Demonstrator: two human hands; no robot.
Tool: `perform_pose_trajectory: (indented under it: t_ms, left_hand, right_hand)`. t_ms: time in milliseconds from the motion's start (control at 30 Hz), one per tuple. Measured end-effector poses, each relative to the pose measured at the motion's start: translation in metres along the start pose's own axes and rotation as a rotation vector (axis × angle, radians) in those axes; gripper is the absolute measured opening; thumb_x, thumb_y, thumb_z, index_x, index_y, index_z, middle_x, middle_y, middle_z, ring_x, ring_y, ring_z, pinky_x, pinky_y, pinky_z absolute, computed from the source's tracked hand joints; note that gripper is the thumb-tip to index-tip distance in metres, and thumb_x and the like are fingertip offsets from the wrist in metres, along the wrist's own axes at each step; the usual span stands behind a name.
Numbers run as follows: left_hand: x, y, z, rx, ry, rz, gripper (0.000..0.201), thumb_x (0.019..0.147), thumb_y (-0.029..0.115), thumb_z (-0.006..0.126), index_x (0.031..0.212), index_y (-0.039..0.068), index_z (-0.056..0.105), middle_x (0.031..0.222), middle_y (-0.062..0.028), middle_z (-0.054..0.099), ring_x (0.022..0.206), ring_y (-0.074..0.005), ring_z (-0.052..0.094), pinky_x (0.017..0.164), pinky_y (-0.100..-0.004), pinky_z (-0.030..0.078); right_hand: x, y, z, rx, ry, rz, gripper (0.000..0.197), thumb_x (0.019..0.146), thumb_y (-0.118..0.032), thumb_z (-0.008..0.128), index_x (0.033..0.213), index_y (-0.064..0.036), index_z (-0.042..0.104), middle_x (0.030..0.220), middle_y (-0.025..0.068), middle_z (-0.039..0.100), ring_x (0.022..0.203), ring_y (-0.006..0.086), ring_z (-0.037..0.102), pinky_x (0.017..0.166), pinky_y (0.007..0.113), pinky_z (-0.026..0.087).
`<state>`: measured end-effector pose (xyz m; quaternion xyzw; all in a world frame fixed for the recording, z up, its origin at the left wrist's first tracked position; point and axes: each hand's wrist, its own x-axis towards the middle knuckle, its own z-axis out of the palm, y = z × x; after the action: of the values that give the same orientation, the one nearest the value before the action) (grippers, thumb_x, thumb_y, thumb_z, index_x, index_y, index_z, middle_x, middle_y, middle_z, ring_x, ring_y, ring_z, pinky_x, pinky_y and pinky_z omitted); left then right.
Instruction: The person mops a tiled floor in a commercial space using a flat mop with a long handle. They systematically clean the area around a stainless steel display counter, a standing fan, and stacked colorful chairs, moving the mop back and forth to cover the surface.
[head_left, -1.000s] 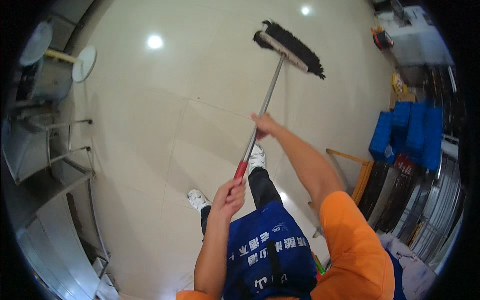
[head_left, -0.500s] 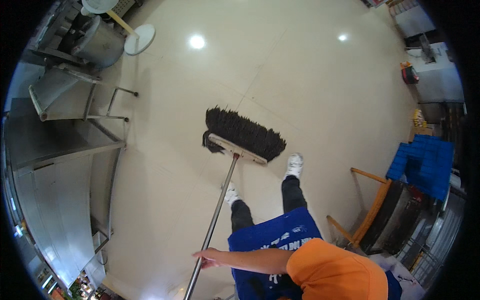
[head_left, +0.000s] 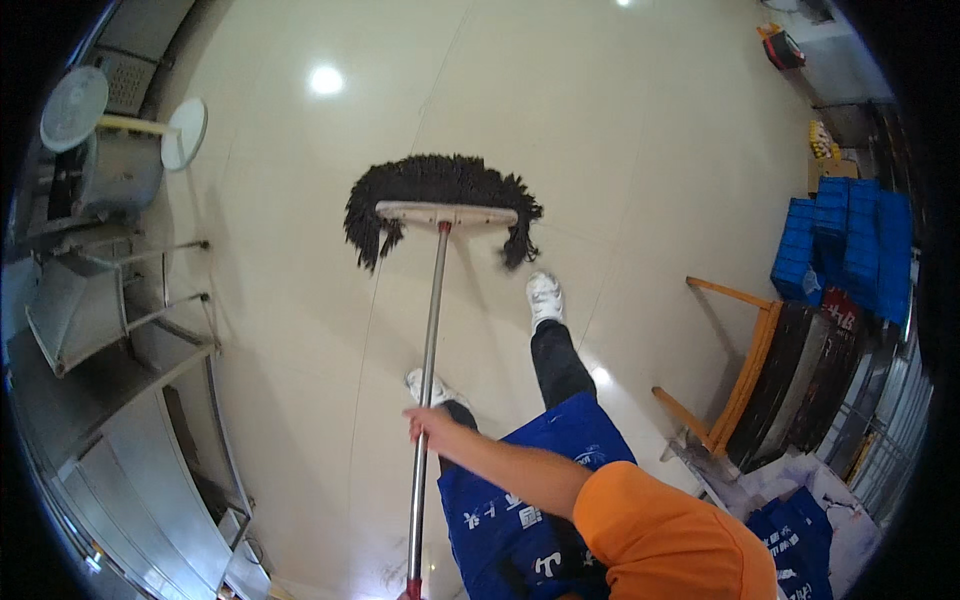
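Note:
A wide dust mop (head_left: 430, 320) with a dark shaggy head lies on the pale floor ahead of my feet. Its metal handle runs back toward me and ends in a red part at the lower edge. My right hand (head_left: 432, 426), reaching across from an orange sleeve, is closed around the middle of the handle. By the red part, only a sliver that may be my left hand shows at the lower edge; its fingers are hidden. My white shoes (head_left: 545, 297) stand behind the mop head, and a blue apron (head_left: 520, 500) hangs in front of my legs.
On the left are a metal table (head_left: 150, 385), an upturned metal-legged stool (head_left: 95, 300), a large metal pot (head_left: 125, 175) and a white round-based stand (head_left: 184, 133). A wooden-legged chair (head_left: 740, 375) lies at right, near stacked blue crates (head_left: 850, 235) and a white bag (head_left: 835, 490).
The mop head has swung from a slant to nearly straight across, now farther ahead and left. My right hand has moved forward with the handle, which stands more upright. The whole view has turned.

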<state>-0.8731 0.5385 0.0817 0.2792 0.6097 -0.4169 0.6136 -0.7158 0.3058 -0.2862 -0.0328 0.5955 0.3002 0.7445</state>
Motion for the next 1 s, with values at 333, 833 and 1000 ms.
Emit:
perform_pose_trajectory:
  t_ms: [333, 833, 1000]
  left_hand:
    - [0.208, 0.015, 0.452, 0.254, -0.374, -0.089, 0.02, 0.097, 0.039, 0.056, 0.109, 0.022, 0.053, 0.057, -0.0021, 0.046, 0.033, -0.0076, 0.028, 0.029, -0.0205, 0.021]
    - [0.183, 0.009, 0.345, 0.773, -0.256, -0.12, 0.043, 0.098, 0.043, 0.053, 0.129, 0.013, 0.051, 0.05, 0.0016, 0.044, 0.032, -0.0076, 0.032, 0.031, -0.0212, 0.022]
    - [0.042, 0.06, 0.213, 0.792, -0.192, -0.274, 0.031, 0.098, 0.03, 0.053, 0.103, 0.0, 0.057, 0.05, 0.0018, 0.04, 0.034, -0.0079, 0.033, 0.032, -0.0227, 0.022]
  right_hand:
    - [-0.136, -0.461, 0.019, -0.611, 0.541, -0.985, 0.019, 0.084, -0.014, 0.063, 0.094, 0.0003, 0.056, 0.072, 0.0143, 0.063, 0.059, 0.0265, 0.065, 0.05, 0.043, 0.053]
    - [-0.123, -0.302, -0.119, -0.922, 0.998, -0.908, 0.061, 0.089, -0.021, 0.048, 0.137, 0.0125, 0.031, 0.098, 0.0251, 0.066, 0.087, 0.0385, 0.067, 0.074, 0.048, 0.053]
    - [-0.112, -0.079, -0.098, -0.79, 0.991, -1.047, 0.048, 0.087, -0.018, 0.059, 0.123, 0.0034, 0.035, 0.079, 0.0206, 0.063, 0.058, 0.0299, 0.065, 0.048, 0.048, 0.051]
